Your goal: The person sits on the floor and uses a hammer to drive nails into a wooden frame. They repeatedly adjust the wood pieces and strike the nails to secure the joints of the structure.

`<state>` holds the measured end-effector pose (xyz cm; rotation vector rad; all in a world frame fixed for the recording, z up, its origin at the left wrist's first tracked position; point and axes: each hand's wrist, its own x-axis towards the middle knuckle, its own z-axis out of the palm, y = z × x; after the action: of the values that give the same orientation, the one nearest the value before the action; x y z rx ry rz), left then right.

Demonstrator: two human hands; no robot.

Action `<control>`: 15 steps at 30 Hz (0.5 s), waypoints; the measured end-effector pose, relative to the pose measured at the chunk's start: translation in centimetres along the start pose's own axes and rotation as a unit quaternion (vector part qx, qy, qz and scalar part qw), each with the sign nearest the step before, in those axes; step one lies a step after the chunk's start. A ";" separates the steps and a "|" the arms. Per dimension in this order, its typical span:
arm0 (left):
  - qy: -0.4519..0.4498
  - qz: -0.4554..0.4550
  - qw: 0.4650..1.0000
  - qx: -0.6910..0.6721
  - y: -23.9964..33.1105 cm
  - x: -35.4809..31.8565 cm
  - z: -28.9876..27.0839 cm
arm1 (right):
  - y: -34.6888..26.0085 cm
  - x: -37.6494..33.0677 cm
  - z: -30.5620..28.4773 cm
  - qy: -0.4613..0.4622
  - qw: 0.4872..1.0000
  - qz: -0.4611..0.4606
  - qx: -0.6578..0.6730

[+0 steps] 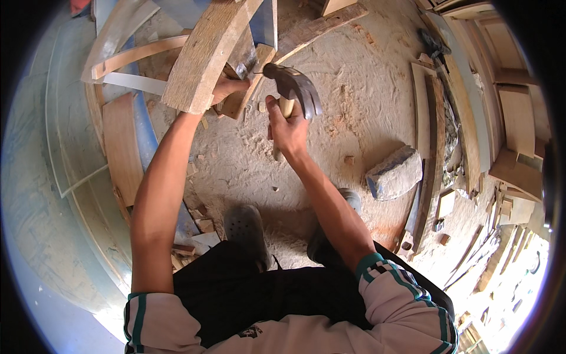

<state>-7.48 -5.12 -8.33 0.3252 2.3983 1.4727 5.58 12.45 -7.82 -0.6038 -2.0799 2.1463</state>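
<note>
- Two hands working close together over a sandy, shavings-covered floor (354, 76); I'm crouching, my dark shoes showing below.
- My right hand (288, 127) is wrapping tight around the wooden handle of a claw hammer (293, 87), fingers fully closed, no gap showing; I'm gripping well up the handle, likely for short controlled taps.
- The hammer's dark metal head is sitting just above my fist, its striking face pointing left toward a thin nail (257, 73) that appears to be sticking out of a small wood block (246, 88).
- My left hand (227, 88) is reaching under a broad curved plank (203, 56), fingers pressing around the small wood block, probably steadying it so the piece is not shifting under a blow; the plank is hiding most of the fingers, so I cannot tell exactly how far they are closing.
- The curved plank is leaning over the block, tilted, resting among other bent slats.
- A grey stone block (392, 174) is lying to my right, well apart from the hammer.
- Flat boards (424, 112) are stacking along the right edge, near the stone.
</note>
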 end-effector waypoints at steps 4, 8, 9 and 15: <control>0.021 -0.002 0.998 0.055 1.4 -1.2 -0.2 | -1.5 -1.2 0.3 0.007 0.992 0.068 0.108; 0.003 0.003 1.000 -0.007 0.3 -0.9 -0.5 | -2.2 -0.6 0.9 -0.039 0.991 0.119 0.052; 0.012 0.011 0.999 -0.038 0.2 -1.0 -0.3 | -2.4 -0.6 1.1 -0.039 0.991 0.113 0.062; 0.022 0.000 1.000 0.015 1.4 -0.9 0.0 | 0.1 -0.8 1.2 0.031 0.998 0.023 0.059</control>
<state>-6.65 -4.82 -6.95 0.3028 2.4570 1.4608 5.91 11.10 -7.73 -0.7006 -1.9115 2.2252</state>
